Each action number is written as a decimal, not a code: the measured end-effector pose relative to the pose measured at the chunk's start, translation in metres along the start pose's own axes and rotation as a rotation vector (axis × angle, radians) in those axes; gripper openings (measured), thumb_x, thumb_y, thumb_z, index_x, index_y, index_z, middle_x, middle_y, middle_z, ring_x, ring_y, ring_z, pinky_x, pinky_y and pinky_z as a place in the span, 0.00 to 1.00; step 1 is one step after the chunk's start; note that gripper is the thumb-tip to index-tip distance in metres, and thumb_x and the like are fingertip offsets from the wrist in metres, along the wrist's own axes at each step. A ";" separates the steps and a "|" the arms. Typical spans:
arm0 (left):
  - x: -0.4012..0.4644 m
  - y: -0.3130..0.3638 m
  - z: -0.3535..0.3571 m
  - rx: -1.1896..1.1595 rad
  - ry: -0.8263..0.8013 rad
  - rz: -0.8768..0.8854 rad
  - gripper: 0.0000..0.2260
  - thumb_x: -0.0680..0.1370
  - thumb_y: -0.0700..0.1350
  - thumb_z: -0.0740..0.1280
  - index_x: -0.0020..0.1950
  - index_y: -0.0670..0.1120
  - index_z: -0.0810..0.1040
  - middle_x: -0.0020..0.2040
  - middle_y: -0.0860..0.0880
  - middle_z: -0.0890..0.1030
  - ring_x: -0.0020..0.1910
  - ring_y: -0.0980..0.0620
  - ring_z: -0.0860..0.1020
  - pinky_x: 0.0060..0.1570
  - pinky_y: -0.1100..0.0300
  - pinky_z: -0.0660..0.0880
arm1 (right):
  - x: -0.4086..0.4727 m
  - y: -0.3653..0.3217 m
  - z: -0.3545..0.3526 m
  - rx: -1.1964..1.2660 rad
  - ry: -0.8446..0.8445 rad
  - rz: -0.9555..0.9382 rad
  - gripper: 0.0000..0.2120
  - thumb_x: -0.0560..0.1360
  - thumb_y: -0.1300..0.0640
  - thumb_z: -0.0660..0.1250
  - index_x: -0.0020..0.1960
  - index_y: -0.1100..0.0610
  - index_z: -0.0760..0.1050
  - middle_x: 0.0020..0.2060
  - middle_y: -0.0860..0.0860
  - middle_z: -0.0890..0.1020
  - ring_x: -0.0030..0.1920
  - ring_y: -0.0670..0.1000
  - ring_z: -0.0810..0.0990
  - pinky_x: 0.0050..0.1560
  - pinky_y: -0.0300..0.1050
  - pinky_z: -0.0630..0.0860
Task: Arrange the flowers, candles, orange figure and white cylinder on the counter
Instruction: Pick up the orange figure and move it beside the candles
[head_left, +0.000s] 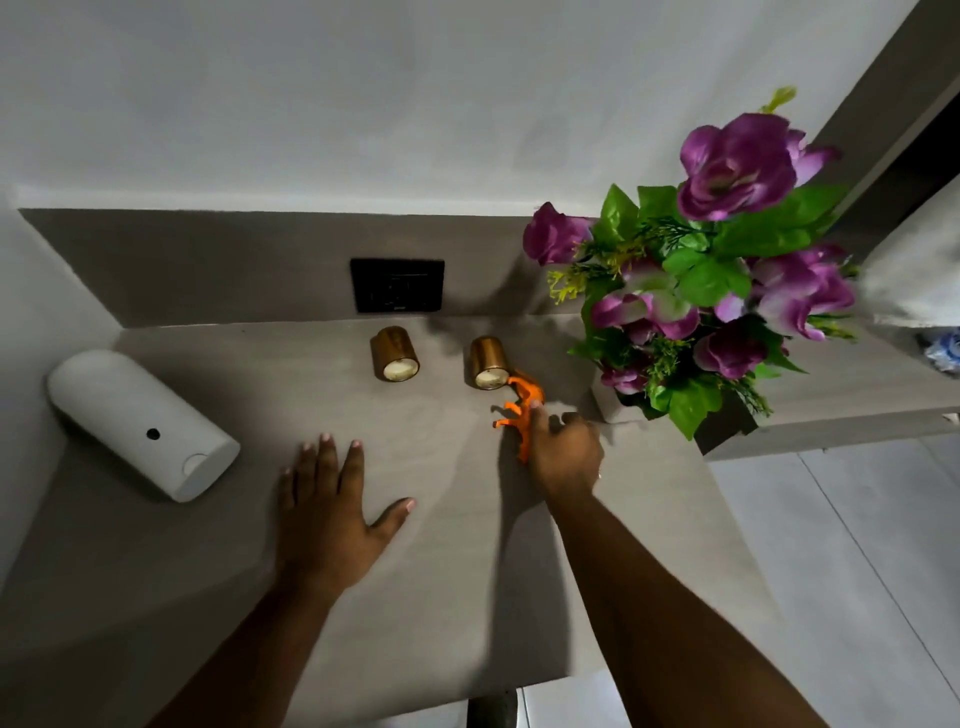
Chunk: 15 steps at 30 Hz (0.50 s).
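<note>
We are setting the orange figure (521, 410) down just at 4 o'clock of the right candle (489, 362), our right hand (563, 452) pinching it — the grip itself is partly hidden, so the hold looks light at best. Our left hand (332, 512) is resting flat and open on the counter (441, 597). We are judging it best to lower the figure gently, keeping clear of the flowers (701, 270) at 3 o'clock — its thin legs could tip.
</note>
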<state>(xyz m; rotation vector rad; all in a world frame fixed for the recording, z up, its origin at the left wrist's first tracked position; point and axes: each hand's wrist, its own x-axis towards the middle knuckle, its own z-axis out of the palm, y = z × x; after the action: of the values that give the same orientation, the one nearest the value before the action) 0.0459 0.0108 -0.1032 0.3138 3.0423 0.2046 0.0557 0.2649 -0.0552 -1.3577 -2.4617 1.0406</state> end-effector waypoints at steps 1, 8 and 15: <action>0.000 -0.001 0.000 -0.003 -0.002 0.001 0.47 0.67 0.78 0.41 0.78 0.50 0.54 0.80 0.41 0.54 0.78 0.40 0.49 0.75 0.41 0.50 | 0.005 -0.009 0.004 -0.064 -0.043 0.018 0.29 0.77 0.36 0.60 0.58 0.60 0.78 0.57 0.61 0.80 0.60 0.63 0.77 0.60 0.56 0.75; 0.000 -0.001 0.001 -0.023 -0.006 0.010 0.46 0.68 0.78 0.41 0.78 0.51 0.50 0.80 0.42 0.50 0.79 0.41 0.45 0.76 0.42 0.46 | 0.020 -0.024 0.010 0.029 -0.147 0.137 0.18 0.74 0.41 0.66 0.38 0.56 0.76 0.44 0.56 0.85 0.35 0.53 0.80 0.36 0.45 0.77; 0.001 -0.003 0.001 -0.016 -0.018 0.021 0.47 0.67 0.78 0.38 0.78 0.51 0.47 0.80 0.42 0.48 0.79 0.42 0.43 0.75 0.43 0.44 | 0.019 -0.016 -0.012 -0.075 -0.031 0.044 0.25 0.71 0.41 0.69 0.54 0.62 0.78 0.50 0.60 0.84 0.51 0.62 0.82 0.50 0.52 0.80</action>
<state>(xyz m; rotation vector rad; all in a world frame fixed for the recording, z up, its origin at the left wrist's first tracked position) 0.0441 0.0082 -0.1045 0.3443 3.0188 0.2258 0.0388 0.2801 -0.0394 -1.4347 -2.5278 0.9959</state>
